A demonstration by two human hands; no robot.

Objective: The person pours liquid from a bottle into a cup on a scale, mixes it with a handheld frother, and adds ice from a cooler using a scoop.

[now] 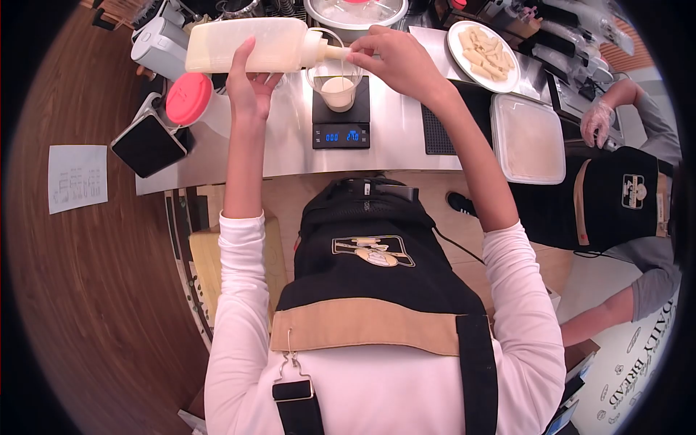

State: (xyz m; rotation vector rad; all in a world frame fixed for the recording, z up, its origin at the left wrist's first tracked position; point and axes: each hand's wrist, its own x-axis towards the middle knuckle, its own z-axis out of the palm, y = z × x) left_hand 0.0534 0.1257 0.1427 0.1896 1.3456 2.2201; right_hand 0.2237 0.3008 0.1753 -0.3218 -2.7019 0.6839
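My left hand (250,83) is closed around a large translucent squeeze bottle (246,45) of pale cream-coloured liquid, tipped on its side with the nozzle to the right. With its fingertips, my right hand (399,65) pinches the tip of the nozzle (335,53). A thin pale stream appears to run down from there. Below the nozzle, a clear cup (338,94) with cream-coloured liquid in its bottom stands on a black digital scale (341,136). Blue digits are lit on the scale's display.
Around the steel counter (395,138) are a white kettle (158,47), a red-lidded container (189,98), a dark-screened tablet (148,143), a plate of pale pieces (453,64) and a lidded plastic tub (528,138). On the right stands a co-worker with a gloved hand (596,122).
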